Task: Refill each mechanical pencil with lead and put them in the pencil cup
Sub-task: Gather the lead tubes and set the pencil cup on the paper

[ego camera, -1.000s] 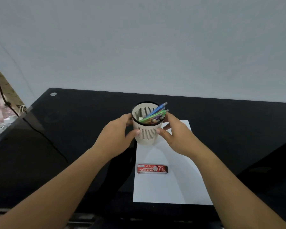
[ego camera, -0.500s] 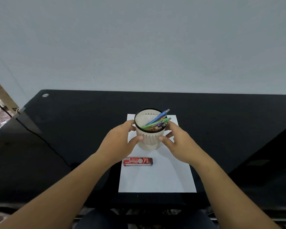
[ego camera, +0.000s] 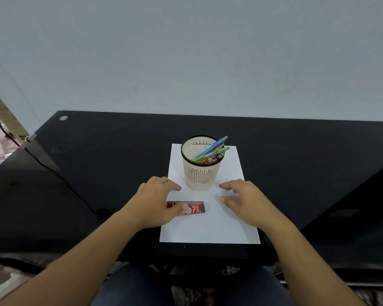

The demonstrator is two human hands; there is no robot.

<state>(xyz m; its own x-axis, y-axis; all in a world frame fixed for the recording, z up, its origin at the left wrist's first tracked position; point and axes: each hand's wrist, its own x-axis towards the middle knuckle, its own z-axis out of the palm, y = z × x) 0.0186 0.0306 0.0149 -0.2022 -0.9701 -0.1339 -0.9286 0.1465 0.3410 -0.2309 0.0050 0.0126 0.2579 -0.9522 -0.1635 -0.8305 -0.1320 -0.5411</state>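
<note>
Pencil cup (ego camera: 200,175): one, pencils (ego camera: 210,154) bunched inside; one lead case (ego camera: 196,209); left hand (ego camera: 155,202) and right hand (ego camera: 245,199), fingers apart, empty

We see a glossy black surface (ego camera: 119,151) carrying a white sheet of paper (ego camera: 208,230), flat beneath and between our left hand (ego camera: 155,202) and right hand (ego camera: 245,202). A dark cable (ego camera: 60,177) crosses it left of our left hand. A small metal disc (ego camera: 63,117) sits at the far left corner.

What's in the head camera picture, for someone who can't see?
Both open, the left hand and right hand are near a cream pencil cup holding colourful pencils, on white paper. A red lead box lies by the left hand.
</note>
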